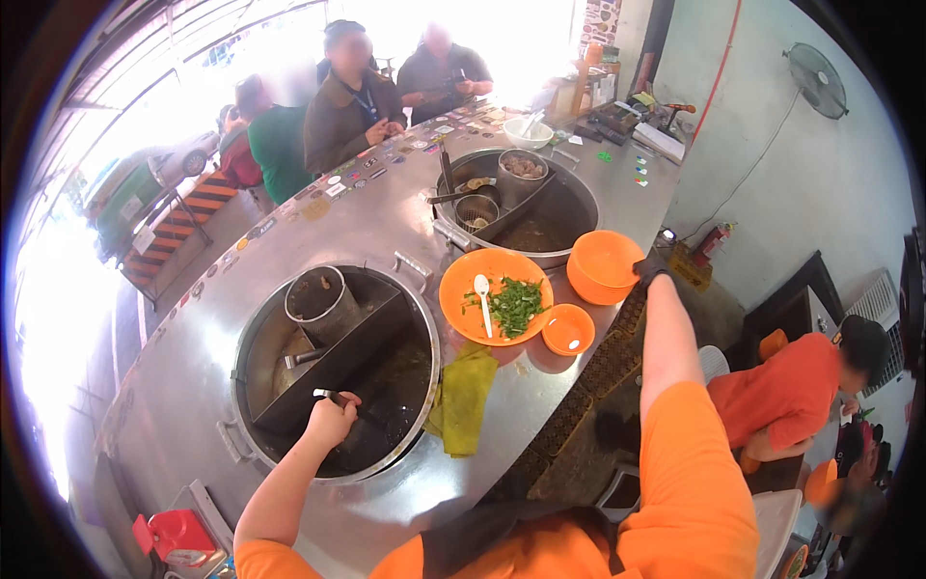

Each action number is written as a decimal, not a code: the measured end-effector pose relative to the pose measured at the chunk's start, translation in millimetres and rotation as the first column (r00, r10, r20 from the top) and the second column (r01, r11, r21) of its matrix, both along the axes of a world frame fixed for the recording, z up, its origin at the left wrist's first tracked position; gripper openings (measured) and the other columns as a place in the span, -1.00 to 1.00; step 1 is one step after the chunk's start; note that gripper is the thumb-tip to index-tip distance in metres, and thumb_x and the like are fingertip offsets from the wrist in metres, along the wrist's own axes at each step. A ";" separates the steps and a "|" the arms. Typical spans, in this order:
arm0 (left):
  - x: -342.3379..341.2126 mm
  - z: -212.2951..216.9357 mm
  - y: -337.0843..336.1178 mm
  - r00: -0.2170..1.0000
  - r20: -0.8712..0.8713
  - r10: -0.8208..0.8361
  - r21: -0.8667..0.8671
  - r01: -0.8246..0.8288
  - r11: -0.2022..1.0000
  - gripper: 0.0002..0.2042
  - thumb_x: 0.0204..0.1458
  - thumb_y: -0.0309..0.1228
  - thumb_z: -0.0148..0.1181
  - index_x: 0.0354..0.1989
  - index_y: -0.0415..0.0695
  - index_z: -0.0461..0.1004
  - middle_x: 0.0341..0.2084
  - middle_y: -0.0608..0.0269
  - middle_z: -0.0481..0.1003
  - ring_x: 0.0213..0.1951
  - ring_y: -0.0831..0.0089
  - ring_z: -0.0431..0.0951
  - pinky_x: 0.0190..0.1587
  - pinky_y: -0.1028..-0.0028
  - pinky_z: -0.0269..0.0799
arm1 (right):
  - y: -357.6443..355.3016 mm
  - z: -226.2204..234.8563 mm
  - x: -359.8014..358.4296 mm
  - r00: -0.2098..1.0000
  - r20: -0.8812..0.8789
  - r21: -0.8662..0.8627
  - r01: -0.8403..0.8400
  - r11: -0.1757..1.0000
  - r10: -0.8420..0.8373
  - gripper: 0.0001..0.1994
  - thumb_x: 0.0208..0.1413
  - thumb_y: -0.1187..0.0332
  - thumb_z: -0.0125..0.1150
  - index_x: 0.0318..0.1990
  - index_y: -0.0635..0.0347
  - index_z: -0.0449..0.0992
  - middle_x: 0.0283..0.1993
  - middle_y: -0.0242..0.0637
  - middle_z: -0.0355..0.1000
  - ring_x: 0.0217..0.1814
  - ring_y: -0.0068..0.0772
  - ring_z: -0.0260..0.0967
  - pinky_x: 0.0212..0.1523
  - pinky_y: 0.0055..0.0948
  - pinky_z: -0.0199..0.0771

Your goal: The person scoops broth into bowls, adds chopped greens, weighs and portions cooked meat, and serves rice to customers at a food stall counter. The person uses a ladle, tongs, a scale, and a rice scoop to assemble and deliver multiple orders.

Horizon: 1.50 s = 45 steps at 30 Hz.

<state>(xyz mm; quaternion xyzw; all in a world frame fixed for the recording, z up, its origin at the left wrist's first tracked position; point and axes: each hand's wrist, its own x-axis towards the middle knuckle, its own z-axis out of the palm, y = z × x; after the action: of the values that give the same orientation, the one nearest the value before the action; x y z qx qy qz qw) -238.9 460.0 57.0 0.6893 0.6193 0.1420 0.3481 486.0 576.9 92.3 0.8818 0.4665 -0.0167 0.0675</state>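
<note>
Right hand (653, 271) clamps the orange bowl (605, 266) left of it; left hand (333, 422) grips a handle (327, 394)

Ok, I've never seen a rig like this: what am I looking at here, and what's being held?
There is no machine: a person works here, and the picture comes from a fisheye camera on their head, looking down, which bends straight edges. The left hand holds a dark handle over the nearer divided pot. The black-gloved right hand seems to grip the rim of a large orange bowl. On the steel counter also lie an orange dish with chopped greens and a white spoon, a small orange bowl and a green cloth.
</note>
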 end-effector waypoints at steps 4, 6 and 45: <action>2.7 -7.3 -3.4 0.997 -0.072 0.028 -0.005 -0.028 1.000 -0.76 0.11 -0.28 -0.03 -0.25 -0.11 0.55 -0.51 0.09 0.58 -0.35 0.16 0.62 -0.20 0.25 0.50 | -21.6 45.2 -18.3 1.000 -0.010 0.456 0.005 0.890 -0.001 -0.52 -0.09 0.20 0.20 -0.05 0.38 0.45 -0.08 0.20 0.45 0.00 0.18 0.41 0.01 -0.10 0.43; 5.1 -10.8 -10.0 0.997 -0.071 0.016 0.127 -0.006 0.992 -0.73 0.14 -0.23 -0.05 -0.23 -0.10 0.53 -0.50 -0.02 0.56 -0.37 0.01 0.58 -0.25 0.17 0.48 | -27.5 45.5 -36.0 0.902 0.290 0.541 -0.430 0.723 0.319 -0.52 0.02 0.29 0.06 0.11 0.32 0.34 -0.06 0.14 0.45 -0.01 0.21 0.40 0.02 -0.01 0.40; 41.6 387.0 -88.0 0.903 0.296 0.312 0.530 -0.427 0.733 -0.74 0.10 -0.40 -0.12 -0.27 -0.28 0.50 -0.40 0.15 0.53 -0.45 0.46 0.58 -0.30 0.51 0.51 | -133.2 -18.6 -421.5 -0.901 -0.433 0.020 -0.044 0.999 -0.031 -0.49 0.15 0.55 0.08 0.26 0.08 0.16 0.23 -0.13 0.24 0.24 -0.10 0.30 0.16 -0.10 0.48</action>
<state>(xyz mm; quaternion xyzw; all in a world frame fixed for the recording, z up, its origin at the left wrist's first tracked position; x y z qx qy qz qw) -197.3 372.0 444.1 0.6081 0.6347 0.4555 0.1409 64.5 443.7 73.7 0.1715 0.1818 -0.8713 -0.4224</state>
